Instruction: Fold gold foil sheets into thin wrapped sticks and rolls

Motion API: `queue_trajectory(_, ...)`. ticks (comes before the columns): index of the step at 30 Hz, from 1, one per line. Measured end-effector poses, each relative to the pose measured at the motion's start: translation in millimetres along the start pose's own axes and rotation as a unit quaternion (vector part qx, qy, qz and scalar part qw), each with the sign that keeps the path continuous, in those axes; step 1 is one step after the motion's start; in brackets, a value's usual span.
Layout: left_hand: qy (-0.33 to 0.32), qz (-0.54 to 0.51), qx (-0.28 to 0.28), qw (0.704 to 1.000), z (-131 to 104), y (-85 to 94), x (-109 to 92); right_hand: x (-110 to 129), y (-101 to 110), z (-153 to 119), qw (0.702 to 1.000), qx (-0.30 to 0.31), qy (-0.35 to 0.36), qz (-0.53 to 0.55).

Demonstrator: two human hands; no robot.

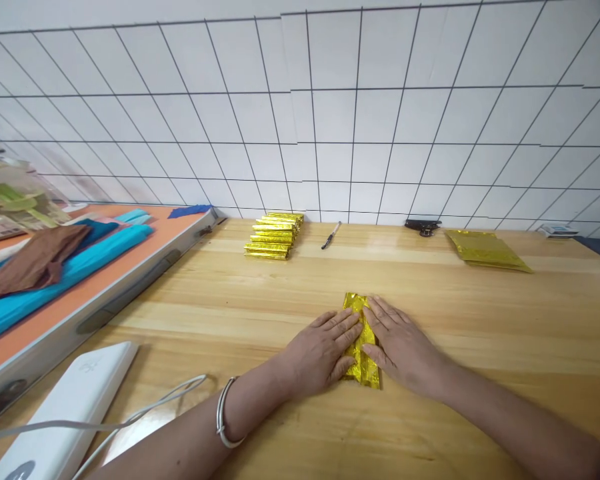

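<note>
A shiny gold foil sheet, creased lengthwise into a narrow strip, lies on the wooden table. My left hand rests flat on its left side, fingers stretched toward the right. From the other side, my right hand presses on the foil's right edge with its fingers spread. Both hands cover part of the foil. Several gold foil rolls lie in a row at the back, left of the hands. A flat stack of gold foil is at the back right.
A pen and a black clip lie near the tiled wall. At left are an orange-topped board with blue and brown material, and a white device with cables.
</note>
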State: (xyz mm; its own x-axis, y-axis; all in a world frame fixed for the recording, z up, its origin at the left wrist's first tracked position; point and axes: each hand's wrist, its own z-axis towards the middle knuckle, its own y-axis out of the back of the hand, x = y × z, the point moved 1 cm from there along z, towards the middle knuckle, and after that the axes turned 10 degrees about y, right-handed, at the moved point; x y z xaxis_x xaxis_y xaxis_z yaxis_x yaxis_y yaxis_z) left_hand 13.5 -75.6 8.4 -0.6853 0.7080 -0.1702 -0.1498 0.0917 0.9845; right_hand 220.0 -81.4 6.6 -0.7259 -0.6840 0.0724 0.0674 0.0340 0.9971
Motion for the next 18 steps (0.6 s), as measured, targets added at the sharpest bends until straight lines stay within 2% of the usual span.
queue_trajectory(8, 0.000, -0.028, -0.008, 1.000, 2, -1.5, -2, 1, -14, 1, 0.999, -0.007, 0.012, -0.029)
queue_trajectory(18, -0.002, -0.013, -0.003, 1.000, 0, -3.6, -8, 7, -14, 4, 0.996, -0.011, -0.048, -0.073)
